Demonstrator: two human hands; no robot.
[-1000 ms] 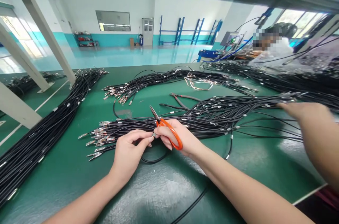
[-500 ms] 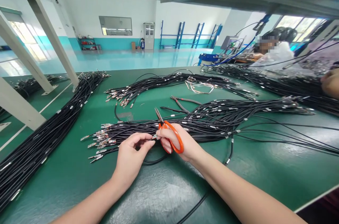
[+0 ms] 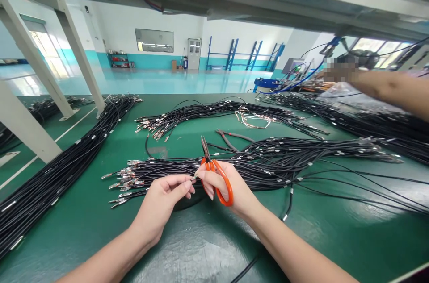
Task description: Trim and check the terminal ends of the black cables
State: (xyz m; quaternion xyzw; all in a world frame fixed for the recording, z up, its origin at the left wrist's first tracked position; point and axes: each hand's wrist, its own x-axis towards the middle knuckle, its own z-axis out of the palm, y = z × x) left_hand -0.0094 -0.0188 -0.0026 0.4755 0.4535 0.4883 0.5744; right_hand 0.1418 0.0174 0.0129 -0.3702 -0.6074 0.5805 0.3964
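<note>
My left hand pinches the end of a black cable between thumb and forefinger. That small metallic cable end shows between my two hands, and the fingertips partly cover it. Orange-handled scissors hang in my right hand, their blades pointing up and away from me. The thumb and forefinger of that same hand touch the cable end. Just behind both hands lies a bundle of black cables with white labels, its metal terminals fanned out on the left.
Red-and-grey pliers lie beyond the bundle. Farther back are another cable bundle and loose white wire. A long bundle runs along the left, beside white posts. Another person's arm reaches in at right.
The view has tilted slightly upward. My hands stay together at the cable end, with the left fingers slightly shifted. Another person's arm now stretches across the upper right.
</note>
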